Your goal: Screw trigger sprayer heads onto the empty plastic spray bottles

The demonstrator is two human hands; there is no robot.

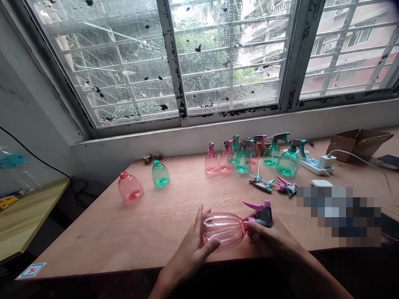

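Grey daylight pours through a barred, paint-flecked window, trees and balconies beyond it, onto a pinkish wooden table pushed against a white wall. Right at the near edge, both hands are at work on one pink bottle, tipped on its side between them. Left hand: fingers curved around the base end, spread about as wide as the bottle, thumb pressed along the near side. Right hand: fingers drawn in close, gripping at the neck, where a black-and-pink spray head sits, pink lever pointing up and left. Whether the bottle touches the wood, I can't tell.

Moving outward, just beyond the right hand lie two loose spray heads, one black and green, one black and pink. Behind them, a cluster of green and pink sprayers stands upright, some overlapping. Over to the left, well apart, two headless bottles: one pink, one green. Far right, a power strip with a white plug, then a cardboard box, flaps up. Nearer, a pixelated patch hides part of the table.

Lettering? A blue-edged sticker marks the near left corner, its red print too small to read; no brand is legible on the bottles.
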